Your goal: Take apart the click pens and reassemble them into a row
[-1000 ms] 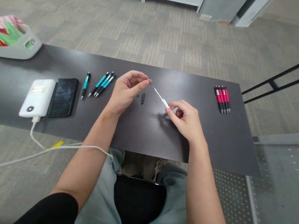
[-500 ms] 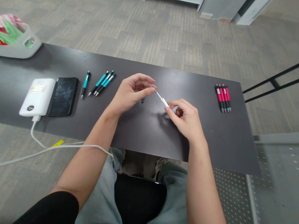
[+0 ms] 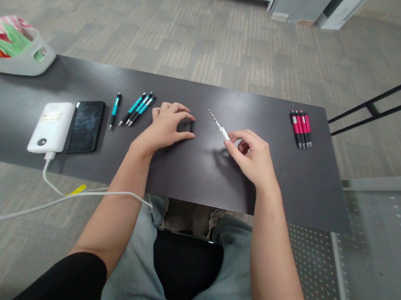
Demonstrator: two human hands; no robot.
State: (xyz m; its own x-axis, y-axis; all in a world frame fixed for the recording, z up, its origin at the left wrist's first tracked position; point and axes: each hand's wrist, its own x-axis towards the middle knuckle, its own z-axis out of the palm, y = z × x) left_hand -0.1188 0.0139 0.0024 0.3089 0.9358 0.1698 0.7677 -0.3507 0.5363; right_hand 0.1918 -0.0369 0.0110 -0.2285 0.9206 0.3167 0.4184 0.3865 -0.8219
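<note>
Between the thumb and fingers of my right hand (image 3: 250, 158) is a slim white-handled tool (image 3: 223, 133). Its thin, metallic-looking shaft has dark marks near the tip and points up to the left, above the table; its exact kind cannot be made out. My left hand (image 3: 168, 125) is low over the tabletop, thumb and fingertips closed about the two ends of a small black piece (image 3: 192, 126). Beyond that hand to the left, several teal and black pens (image 3: 140, 110) lie side by side, with a single teal pen (image 3: 115, 111) apart from them.
Several pink and black pens (image 3: 300, 129) lie at the right of the dark table (image 3: 196, 179). At the left are a black phone (image 3: 85, 127), a white power bank (image 3: 51, 127) and a white basket (image 3: 43, 61). A white cable (image 3: 102, 194) crosses my left forearm.
My left hand has let go of the tool's thin shaft and come down left to the small black piece. My right hand still holds the white tool in nearly the same place.
</note>
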